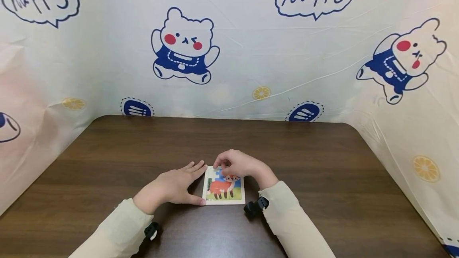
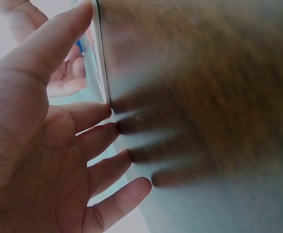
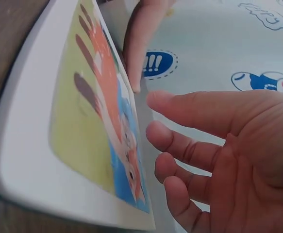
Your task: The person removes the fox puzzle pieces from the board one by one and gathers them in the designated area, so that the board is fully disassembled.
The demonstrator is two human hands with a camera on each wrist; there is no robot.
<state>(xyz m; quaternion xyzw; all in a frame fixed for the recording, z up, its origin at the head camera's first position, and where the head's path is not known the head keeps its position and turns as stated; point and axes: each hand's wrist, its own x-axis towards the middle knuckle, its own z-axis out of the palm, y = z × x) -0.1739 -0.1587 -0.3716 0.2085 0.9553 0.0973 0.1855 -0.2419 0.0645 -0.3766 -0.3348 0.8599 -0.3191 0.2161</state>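
Dark wood-grain tabletop [image 1: 305, 158], bear-print sheet [image 1: 247, 63] hung behind. Fox jigsaw [image 1: 223, 190] in white frame [image 3: 24, 136] lies flat mid-table. Right hand [image 1: 239, 164] hides its upper part: fingers bent, thumb apart, nothing seen between; contact hard to make out. Left hand [image 1: 175, 186] spread, thumb at frame's lower-left corner. Bare wood wide either side; near edge cut off.
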